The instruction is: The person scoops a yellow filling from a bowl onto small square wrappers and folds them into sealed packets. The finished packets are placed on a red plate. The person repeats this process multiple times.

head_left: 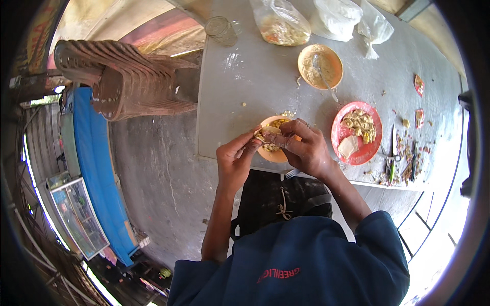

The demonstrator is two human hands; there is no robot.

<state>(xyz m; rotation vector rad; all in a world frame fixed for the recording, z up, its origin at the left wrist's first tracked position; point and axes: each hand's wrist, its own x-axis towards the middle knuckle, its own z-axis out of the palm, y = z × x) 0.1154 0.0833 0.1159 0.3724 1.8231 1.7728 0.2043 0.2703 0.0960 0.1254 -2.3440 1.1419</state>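
Both my hands are over an orange bowl [276, 154] near the table's front edge, which holds a yellow and pale chopped filling. Between them is a small pale dumpling wrapper [269, 131]. My left hand [238, 155] pinches its left side with thumb and fingers. My right hand [306, 148] has its fingers bent and closed on the right side of the same wrapper. To the right stands a red plate [354, 158] with several folded dumplings [361, 125] and a few flat square wrappers [348, 146]. Fingers partly hide the wrapper and the bowl.
Farther back, a yellow bowl [306, 53] of pale mixture holds a spoon [322, 74]. Plastic bags [283, 25] and a glass mug [220, 29] stand at the far edge. Scissors [393, 158], a knife [414, 160] and scraps lie right. Stacked brown chairs [138, 76] stand left.
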